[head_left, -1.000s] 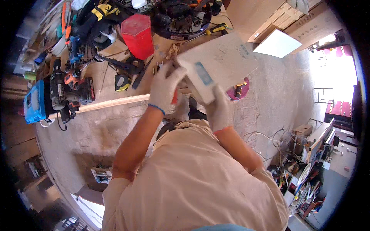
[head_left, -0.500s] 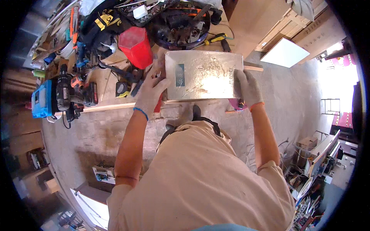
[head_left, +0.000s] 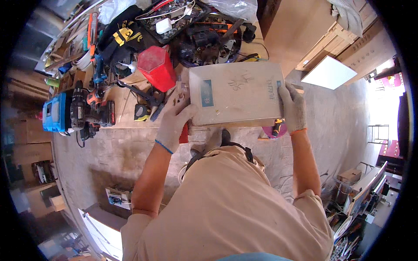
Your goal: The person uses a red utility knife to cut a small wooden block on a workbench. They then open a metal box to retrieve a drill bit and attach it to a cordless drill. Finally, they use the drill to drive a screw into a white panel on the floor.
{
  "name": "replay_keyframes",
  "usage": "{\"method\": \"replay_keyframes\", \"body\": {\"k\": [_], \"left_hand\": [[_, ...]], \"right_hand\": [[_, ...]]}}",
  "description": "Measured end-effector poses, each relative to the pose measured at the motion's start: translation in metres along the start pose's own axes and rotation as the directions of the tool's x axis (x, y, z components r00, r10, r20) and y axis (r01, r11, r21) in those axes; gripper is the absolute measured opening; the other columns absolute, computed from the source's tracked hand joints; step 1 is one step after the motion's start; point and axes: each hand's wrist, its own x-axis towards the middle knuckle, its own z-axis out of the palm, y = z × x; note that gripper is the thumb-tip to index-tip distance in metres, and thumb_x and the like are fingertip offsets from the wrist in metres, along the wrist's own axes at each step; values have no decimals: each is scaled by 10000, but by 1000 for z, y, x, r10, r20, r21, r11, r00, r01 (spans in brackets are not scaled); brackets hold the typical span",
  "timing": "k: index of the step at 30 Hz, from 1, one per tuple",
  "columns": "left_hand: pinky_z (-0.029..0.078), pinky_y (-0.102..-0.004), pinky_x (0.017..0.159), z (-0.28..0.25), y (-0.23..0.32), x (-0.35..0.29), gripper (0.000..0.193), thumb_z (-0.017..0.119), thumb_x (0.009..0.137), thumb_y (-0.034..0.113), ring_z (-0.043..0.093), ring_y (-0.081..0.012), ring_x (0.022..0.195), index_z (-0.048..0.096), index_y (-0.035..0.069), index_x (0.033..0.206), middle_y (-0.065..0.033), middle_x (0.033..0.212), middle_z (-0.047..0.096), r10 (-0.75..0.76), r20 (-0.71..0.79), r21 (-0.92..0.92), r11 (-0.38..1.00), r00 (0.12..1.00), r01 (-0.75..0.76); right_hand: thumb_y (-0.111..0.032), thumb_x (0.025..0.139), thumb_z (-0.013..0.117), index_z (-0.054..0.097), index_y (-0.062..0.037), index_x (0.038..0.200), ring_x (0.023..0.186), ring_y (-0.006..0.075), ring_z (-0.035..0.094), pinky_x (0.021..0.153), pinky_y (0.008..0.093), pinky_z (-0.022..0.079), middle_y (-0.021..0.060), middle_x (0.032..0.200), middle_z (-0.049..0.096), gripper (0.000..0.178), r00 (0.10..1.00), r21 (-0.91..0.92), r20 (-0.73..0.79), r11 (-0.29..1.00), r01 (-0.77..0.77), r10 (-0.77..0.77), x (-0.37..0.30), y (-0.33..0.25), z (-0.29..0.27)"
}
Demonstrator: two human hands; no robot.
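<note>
A flat, pale beige box point(head_left: 237, 93) is held level between my hands, in front of the workbench's near edge. Its top face carries a teal label and dark scribbled marks. My gloved left hand point(head_left: 174, 122) grips the box's left side, thumb along the edge. On the opposite side, my gloved right hand point(head_left: 294, 106) is closed round the right edge. Parts of the fingers beneath the box are hidden. Just past my left hand, a red hexagonal container point(head_left: 156, 65) stands on the bench, with a yellow-and-black tape measure point(head_left: 142, 112) lying to its left.
A cordless drill point(head_left: 78, 106) and a blue case point(head_left: 55, 114) sit at the bench's left end. Behind the box is a dark round tray point(head_left: 209, 43) of metal parts. Tall cardboard point(head_left: 291, 30) and a white panel point(head_left: 329, 72) stand at the right.
The box has tilted, so its top, shiny with glare before, now looks matte and its marks show clearly. Both hands keep their hold. The whole view has shifted slightly.
</note>
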Motion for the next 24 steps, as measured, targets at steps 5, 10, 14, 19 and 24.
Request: {"method": "replay_keyframes", "body": {"k": [5,10,14,19,24], "left_hand": [[529,-273,643,15,-9,1,473,761,993,314,665,-102,806,708,22,1361,-5,1042,739,-276,16,-5,961,961,277],[499,-271,569,27,-23,16,354,763,989,270,631,-87,700,746,55,1269,1,942,725,-342,-76,-116,936,937,332],[556,-313,610,21,-20,23,354,754,999,318,691,-123,757,731,81,1262,-6,961,734,-323,-84,-164,938,943,307],[613,-330,650,11,-14,34,415,753,1012,326,740,-161,795,727,17,1288,-56,1054,767,-262,-70,-150,957,962,250],[499,-306,580,10,-19,57,265,733,1028,356,617,-119,744,686,183,1224,28,966,659,-227,-158,0,973,961,230]], "right_hand": [[-358,1066,639,695,51,1404,1114,170,690,1006,329,528,153,1223,781,533,994,12,67,996,-87,86,37,16,-5],[-373,1049,664,701,51,1402,1110,178,704,1015,323,530,152,1222,787,553,995,77,12,992,-101,100,62,28,8],[-411,1041,669,727,45,1366,1074,189,716,998,336,538,147,1177,799,564,992,21,-44,993,-118,119,59,28,14],[-424,1029,660,740,22,1362,1021,182,721,962,339,550,156,1132,811,563,990,127,14,982,-138,137,65,28,26],[-459,992,681,758,24,1325,979,177,727,915,339,553,147,1064,818,592,988,38,-4,987,-157,157,83,26,26]]}}
